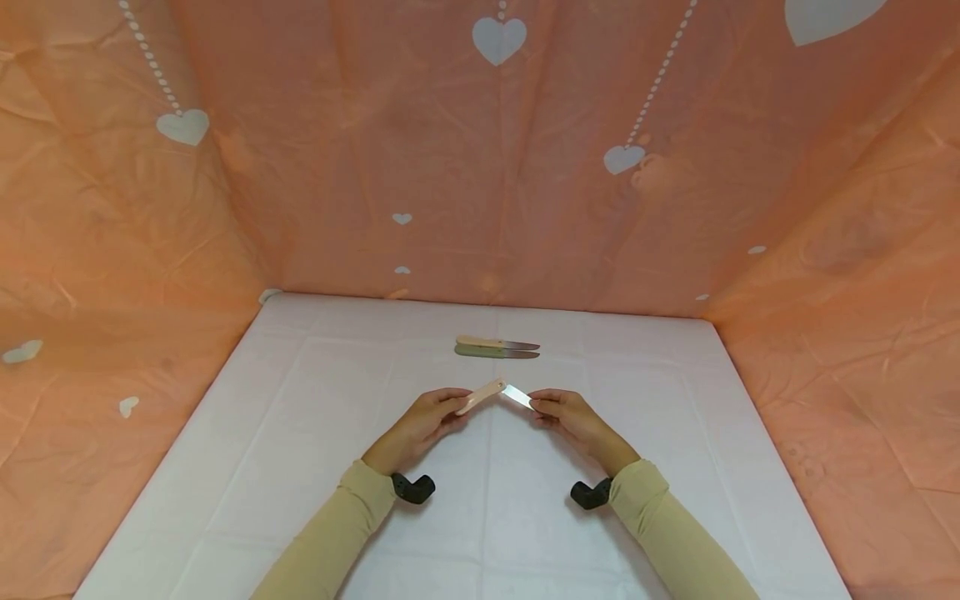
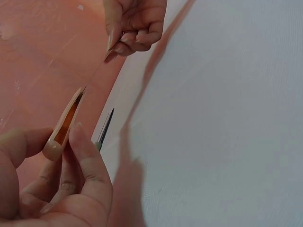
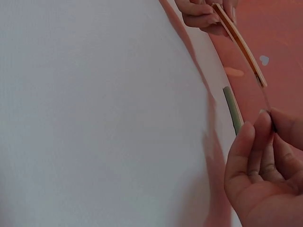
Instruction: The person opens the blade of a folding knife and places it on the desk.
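Between my two hands a folding knife (image 1: 482, 395) is held up, partly unfolded, its handle and blade meeting at an angle. My left hand (image 1: 430, 419) pinches the pale peach handle by its end; an orange-brown slot shows along the handle (image 2: 66, 124) in the left wrist view. The fingers and thumb of my right hand (image 1: 573, 421) pinch the shiny blade (image 1: 517, 397) near its tip. Beyond the hands, two more knives lie side by side with blades pointing right: one cream-handled (image 1: 480, 341), one green-handled (image 1: 480, 352).
A white cloth (image 1: 300, 467) covers the table. Orange sheeting with white hearts (image 1: 450, 167) rises along the back and both sides. A black wrist device (image 1: 414, 489) sits at the left cuff, and another (image 1: 591, 494) at the right.
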Available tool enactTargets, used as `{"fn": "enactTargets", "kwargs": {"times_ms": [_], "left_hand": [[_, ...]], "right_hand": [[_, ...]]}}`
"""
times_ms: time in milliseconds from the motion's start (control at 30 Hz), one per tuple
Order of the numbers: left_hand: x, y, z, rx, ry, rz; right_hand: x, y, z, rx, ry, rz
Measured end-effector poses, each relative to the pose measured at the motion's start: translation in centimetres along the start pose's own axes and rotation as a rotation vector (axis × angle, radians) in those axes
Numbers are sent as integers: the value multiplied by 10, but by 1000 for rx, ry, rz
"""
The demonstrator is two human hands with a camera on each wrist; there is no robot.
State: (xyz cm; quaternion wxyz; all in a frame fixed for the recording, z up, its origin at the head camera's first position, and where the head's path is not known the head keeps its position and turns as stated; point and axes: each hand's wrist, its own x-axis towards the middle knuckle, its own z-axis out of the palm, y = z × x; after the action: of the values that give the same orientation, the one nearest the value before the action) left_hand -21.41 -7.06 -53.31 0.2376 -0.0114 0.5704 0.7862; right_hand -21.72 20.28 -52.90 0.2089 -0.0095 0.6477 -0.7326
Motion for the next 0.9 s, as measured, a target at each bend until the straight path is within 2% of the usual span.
{"fn": "enactTargets", "kwargs": {"times_ms": [233,567,900], "left_hand": [[-2,3,-8,29,-42,-10],[-5,8,-16,80,-143,-33],[-2,8,-22,113,-215,-58]], "right_hand": [[-4,-4,-3,-20,-21,23],[-5,-3,-9,-79,-97,22],[-8,-3,-14,-103,-138,40]]}}
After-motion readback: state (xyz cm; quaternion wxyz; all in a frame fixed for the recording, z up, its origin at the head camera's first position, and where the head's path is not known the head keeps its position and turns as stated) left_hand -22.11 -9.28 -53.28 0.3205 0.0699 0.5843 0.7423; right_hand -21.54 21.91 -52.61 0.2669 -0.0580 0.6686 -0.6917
